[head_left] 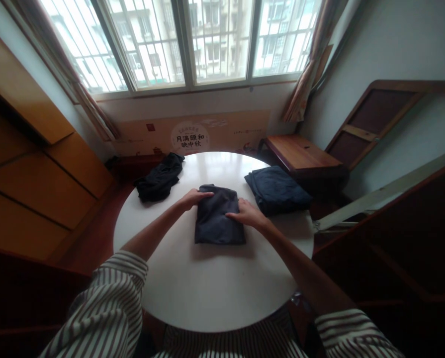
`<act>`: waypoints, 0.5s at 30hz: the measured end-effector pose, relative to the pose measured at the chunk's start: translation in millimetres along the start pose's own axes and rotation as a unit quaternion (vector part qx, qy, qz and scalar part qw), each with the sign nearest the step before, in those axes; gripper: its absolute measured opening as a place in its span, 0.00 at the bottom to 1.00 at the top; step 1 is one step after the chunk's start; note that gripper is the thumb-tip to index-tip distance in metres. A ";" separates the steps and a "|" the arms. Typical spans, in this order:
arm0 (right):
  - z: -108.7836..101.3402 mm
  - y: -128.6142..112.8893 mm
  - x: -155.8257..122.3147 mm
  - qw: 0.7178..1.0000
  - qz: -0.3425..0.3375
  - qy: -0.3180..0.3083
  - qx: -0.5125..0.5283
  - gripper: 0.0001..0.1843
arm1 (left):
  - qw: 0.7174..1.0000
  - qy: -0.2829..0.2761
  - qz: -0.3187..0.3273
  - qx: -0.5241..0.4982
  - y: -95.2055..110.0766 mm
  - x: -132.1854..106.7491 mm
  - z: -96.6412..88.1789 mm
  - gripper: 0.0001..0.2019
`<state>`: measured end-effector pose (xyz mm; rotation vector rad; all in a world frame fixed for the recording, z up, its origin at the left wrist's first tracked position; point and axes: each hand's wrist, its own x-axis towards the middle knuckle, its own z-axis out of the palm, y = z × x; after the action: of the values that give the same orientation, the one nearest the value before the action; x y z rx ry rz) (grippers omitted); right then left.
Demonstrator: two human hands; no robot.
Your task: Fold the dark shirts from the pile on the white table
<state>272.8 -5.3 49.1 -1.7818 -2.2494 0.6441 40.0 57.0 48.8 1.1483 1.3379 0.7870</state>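
Note:
A dark grey-blue folded garment (pixel 219 219) forms a compact rectangle over the middle of the white round table (pixel 207 293); its exact kind cannot be made out. My left hand (pixel 194 198) grips its upper left corner, thumb on top and fingers hidden at the edge. On the right side, my right hand (pixel 249 214) holds the edge, its thumb lying across the cloth. Close to that hand lies a navy folded garment pile (pixel 278 189). A loosely bunched black garment (pixel 160 178) rests at the table's far left.
Behind the table's right side stands a low wooden table (pixel 302 151). A printed cardboard panel (pixel 229 132) leans below the barred window (pixel 218 44). Wooden cabinets (pixel 39 199) line the left, and a brown-framed panel (pixel 375 114) leans at the right wall.

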 end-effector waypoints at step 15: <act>-35.9 23.3 -22.3 0.762 -0.085 -0.048 0.640 0.35 | 0.936 -0.085 0.242 -0.243 86.9 -60.2 50.7 0.19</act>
<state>313.7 -15.0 72.8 -0.7927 -1.2309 1.6698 97.2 17.4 143.2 1.1180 0.6554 1.2599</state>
